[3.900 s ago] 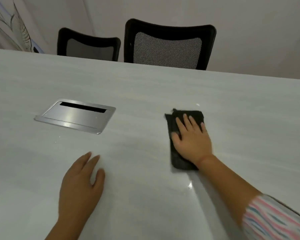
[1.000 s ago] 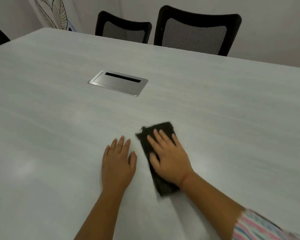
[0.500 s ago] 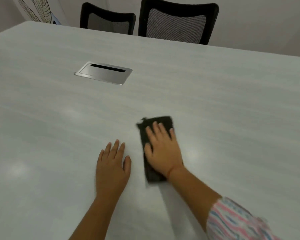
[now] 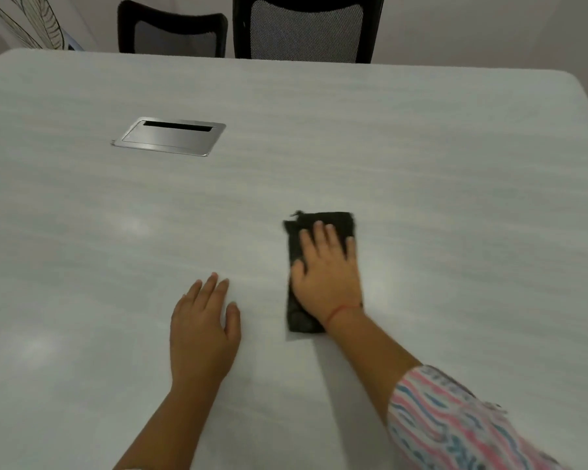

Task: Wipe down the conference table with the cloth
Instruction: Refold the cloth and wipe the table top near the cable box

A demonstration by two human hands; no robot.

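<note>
A folded black cloth [image 4: 333, 221] lies flat on the pale grey conference table [image 4: 438, 171], a little right of centre. My right hand [image 4: 328, 273] presses down on it with straight, spread fingers, covering most of its middle. My left hand [image 4: 202, 330] rests flat on the bare tabletop to the left of the cloth, palm down, fingers straight, touching nothing else.
A brushed-metal cable hatch [image 4: 170, 136] is set flush into the table at the far left. Two black mesh-backed chairs [image 4: 172, 33] [image 4: 306, 27] stand behind the far edge. The table's rounded far right corner [image 4: 567, 79] is in view.
My right hand has slid the cloth to the right, away from my left hand. The view has shifted so the hatch and chairs sit differently in frame. My left hand stays flat on the table.
</note>
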